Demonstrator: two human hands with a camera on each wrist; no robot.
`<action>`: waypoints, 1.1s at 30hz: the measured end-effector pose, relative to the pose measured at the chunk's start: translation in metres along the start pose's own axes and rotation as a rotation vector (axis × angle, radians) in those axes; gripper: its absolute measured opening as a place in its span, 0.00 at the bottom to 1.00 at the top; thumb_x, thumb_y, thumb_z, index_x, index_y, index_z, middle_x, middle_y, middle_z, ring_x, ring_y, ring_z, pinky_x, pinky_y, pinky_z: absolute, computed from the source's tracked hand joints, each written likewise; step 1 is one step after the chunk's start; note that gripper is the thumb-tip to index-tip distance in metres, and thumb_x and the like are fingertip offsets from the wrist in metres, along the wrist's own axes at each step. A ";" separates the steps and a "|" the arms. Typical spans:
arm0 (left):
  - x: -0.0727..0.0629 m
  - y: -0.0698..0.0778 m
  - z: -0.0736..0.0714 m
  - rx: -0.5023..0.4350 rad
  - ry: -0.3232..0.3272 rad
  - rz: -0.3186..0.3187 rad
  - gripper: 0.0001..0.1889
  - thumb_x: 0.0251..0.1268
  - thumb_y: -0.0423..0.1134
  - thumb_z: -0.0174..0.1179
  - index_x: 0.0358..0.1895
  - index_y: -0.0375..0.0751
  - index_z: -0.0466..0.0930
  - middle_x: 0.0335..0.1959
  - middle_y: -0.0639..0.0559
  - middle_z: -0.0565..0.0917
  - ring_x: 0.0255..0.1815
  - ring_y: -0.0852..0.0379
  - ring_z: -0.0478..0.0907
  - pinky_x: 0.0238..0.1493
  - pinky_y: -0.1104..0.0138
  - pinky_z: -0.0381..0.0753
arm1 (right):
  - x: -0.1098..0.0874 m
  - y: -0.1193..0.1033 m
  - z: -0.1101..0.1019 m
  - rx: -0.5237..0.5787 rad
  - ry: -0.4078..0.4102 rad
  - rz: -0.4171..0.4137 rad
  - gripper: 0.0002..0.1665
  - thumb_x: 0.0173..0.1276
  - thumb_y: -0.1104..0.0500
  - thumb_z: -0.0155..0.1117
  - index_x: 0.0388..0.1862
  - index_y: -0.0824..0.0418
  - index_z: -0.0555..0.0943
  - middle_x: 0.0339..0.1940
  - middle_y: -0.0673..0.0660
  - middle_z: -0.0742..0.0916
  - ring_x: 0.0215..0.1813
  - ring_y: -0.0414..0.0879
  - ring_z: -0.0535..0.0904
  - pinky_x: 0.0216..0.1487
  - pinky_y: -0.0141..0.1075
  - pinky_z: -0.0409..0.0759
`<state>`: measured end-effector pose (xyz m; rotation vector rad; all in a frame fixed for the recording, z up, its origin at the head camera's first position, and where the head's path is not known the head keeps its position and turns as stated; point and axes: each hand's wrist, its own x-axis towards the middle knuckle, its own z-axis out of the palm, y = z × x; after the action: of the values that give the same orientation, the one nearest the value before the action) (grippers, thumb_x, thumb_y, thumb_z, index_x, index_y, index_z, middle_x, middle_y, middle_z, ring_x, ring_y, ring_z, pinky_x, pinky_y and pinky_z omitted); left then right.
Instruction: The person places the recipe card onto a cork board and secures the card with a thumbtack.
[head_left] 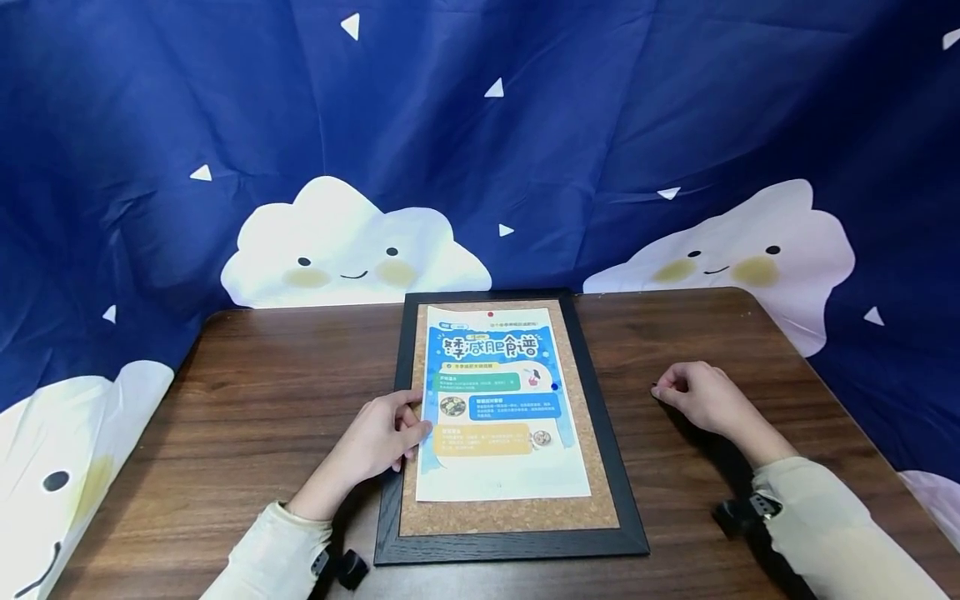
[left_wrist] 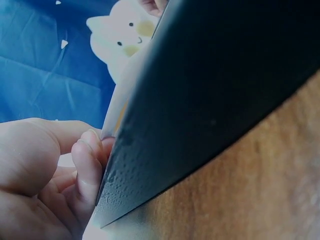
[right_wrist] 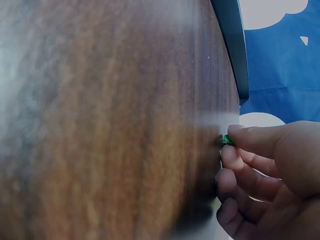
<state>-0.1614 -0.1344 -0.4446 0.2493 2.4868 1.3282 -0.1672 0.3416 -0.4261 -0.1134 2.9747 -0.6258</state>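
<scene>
A printed sheet [head_left: 498,475] with blue, green and orange panels lies on a black-framed cork board [head_left: 510,521]. A red pushpin [head_left: 491,314] sits at the sheet's top edge, and a blue pushpin [head_left: 554,387] near its right edge. My left hand [head_left: 382,437] rests over the left side of the frame, with fingertips touching the sheet's left margin. To the right of the board, low over the table, my right hand [head_left: 705,400] pinches a small green pushpin [right_wrist: 228,140] between thumb and forefinger. Its point is not clearly visible.
The board lies on a dark wood-grain table [head_left: 292,358]. Behind the table hangs a blue curtain [head_left: 420,108] with white clouds and triangles. A small black device [head_left: 738,515] is strapped to the right wrist, and another [head_left: 351,570] to the left.
</scene>
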 end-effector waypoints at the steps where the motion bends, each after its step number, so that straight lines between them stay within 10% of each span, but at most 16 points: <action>1: 0.000 0.000 0.000 0.000 0.001 0.001 0.32 0.75 0.34 0.68 0.77 0.29 0.71 0.29 0.51 0.82 0.17 0.56 0.77 0.16 0.66 0.78 | 0.000 0.000 0.000 -0.001 0.002 -0.006 0.12 0.78 0.57 0.69 0.32 0.58 0.86 0.30 0.51 0.87 0.34 0.44 0.77 0.42 0.42 0.75; 33: 0.000 0.001 0.000 0.009 0.019 -0.005 0.31 0.74 0.34 0.69 0.76 0.30 0.73 0.30 0.51 0.82 0.19 0.55 0.78 0.17 0.65 0.80 | -0.001 -0.038 0.004 0.350 0.045 -0.103 0.05 0.78 0.66 0.67 0.46 0.67 0.88 0.34 0.57 0.92 0.34 0.43 0.86 0.33 0.36 0.87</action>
<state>-0.1611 -0.1338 -0.4442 0.2340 2.5080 1.3231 -0.1642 0.3054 -0.4145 -0.2277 2.8602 -1.1624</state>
